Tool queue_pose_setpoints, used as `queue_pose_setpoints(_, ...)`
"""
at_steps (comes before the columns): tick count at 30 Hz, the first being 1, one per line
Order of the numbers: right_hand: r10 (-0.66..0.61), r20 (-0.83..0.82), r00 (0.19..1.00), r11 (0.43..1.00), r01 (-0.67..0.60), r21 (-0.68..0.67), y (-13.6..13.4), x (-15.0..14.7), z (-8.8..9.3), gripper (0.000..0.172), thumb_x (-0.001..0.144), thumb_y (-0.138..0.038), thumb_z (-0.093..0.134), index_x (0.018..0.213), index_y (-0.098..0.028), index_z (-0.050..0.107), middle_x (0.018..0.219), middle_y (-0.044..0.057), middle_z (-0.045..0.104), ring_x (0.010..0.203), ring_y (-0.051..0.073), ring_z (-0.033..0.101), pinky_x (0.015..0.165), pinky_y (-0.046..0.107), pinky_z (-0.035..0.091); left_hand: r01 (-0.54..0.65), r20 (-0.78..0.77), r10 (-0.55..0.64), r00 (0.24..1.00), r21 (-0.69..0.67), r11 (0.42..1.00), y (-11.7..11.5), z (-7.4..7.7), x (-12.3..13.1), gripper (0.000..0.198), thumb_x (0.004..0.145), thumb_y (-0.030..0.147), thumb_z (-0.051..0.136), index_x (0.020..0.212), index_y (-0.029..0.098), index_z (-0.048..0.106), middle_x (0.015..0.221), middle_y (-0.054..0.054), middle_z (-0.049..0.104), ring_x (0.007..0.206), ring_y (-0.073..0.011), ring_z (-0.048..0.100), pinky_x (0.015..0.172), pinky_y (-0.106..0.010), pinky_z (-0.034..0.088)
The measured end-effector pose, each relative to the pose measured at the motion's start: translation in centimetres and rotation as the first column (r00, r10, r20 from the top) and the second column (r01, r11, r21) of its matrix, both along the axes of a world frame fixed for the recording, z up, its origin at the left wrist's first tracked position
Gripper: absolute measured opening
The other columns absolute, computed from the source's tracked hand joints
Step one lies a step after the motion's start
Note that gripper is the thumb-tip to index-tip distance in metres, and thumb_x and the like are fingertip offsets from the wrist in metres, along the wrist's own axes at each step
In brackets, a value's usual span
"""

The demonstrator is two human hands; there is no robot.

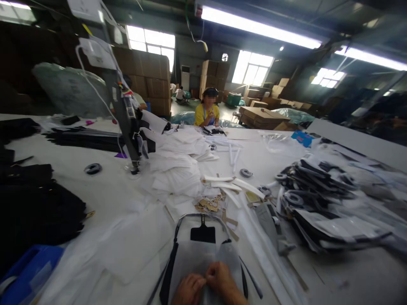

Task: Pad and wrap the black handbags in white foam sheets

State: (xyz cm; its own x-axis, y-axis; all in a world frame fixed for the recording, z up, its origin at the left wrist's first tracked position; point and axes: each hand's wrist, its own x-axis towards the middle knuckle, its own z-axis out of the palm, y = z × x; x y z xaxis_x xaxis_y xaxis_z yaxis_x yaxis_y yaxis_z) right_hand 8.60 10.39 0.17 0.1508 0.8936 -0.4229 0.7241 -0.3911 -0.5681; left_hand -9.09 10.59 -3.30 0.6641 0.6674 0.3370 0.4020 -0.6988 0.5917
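A handbag with dark sides lies flat in front of me, its handle arched away from me. A translucent white wrapping sheet covers its front, and a black tag hangs above the sheet's top edge. My left hand is on the lower middle of the sheet, its fingers curled and pressed together on it. Close beside it, my right hand is closed in a pinch at the sheet, knuckles up. The fingertips of both hands are partly hidden. Dark straps stick out beside the bag.
Stacked white sheets and brown paper scraps lie beyond the bag. Wrapped bags are piled at right, near a grey tape dispenser. Black bags and a blue container are at left. A person in yellow sits across the table.
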Motion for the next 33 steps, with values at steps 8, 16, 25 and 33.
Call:
queue_pose_setpoints(8,0.029,-0.081,0.996,0.995,-0.021,0.097,-0.8,-0.4,1.6,0.031,0.063,-0.002,0.051,0.07,-0.021,0.074,0.076,0.001,0.076,0.076,0.017,0.068,0.071,0.024,0.048,0.006,0.032,-0.009,0.999,0.101,0.995,-0.3,3.9,-0.2,0.029,0.1,0.024,0.038,0.116,0.024,0.063,0.104,-0.005,0.07,0.094,-0.0167,0.066,0.08,-0.028,0.057)
queue_pose_setpoints(16,-0.215,-0.047,0.976,0.86,0.211,0.465,0.3,8.3,8.6,0.026,0.085,-0.021,0.047,0.096,-0.019,0.07,0.098,0.007,0.072,0.095,0.021,0.065,0.09,0.031,0.048,-0.025,-0.007,0.027,1.0,0.204,0.979,-0.2,3.3,-0.4,0.033,0.101,0.026,0.035,0.115,0.025,0.064,0.104,-0.006,0.071,0.095,-0.0167,0.067,0.079,-0.028,0.058)
queue_pose_setpoints(25,-0.166,0.649,0.742,0.986,0.131,0.102,0.7,21.7,5.9,0.051,0.08,-0.015,0.058,0.131,-0.01,0.05,0.129,0.017,0.058,0.119,0.026,0.055,0.099,0.033,0.04,-0.002,-0.058,0.014,0.998,0.201,0.98,0.0,3.0,-0.7,0.031,0.101,0.027,0.036,0.118,0.026,0.062,0.108,-0.004,0.071,0.1,-0.0161,0.067,0.083,-0.027,0.058)
queue_pose_setpoints(33,-0.086,0.684,0.725,0.993,0.122,-0.005,1.7,21.0,4.5,0.047,0.078,-0.008,0.057,0.125,-0.008,0.053,0.111,0.02,0.066,0.109,0.03,0.059,0.087,0.036,0.044,-0.005,-0.079,0.022,0.997,0.202,0.979,0.1,2.8,-0.9,0.031,0.101,0.026,0.036,0.12,0.026,0.061,0.11,-0.004,0.071,0.101,-0.0156,0.066,0.084,-0.026,0.057)
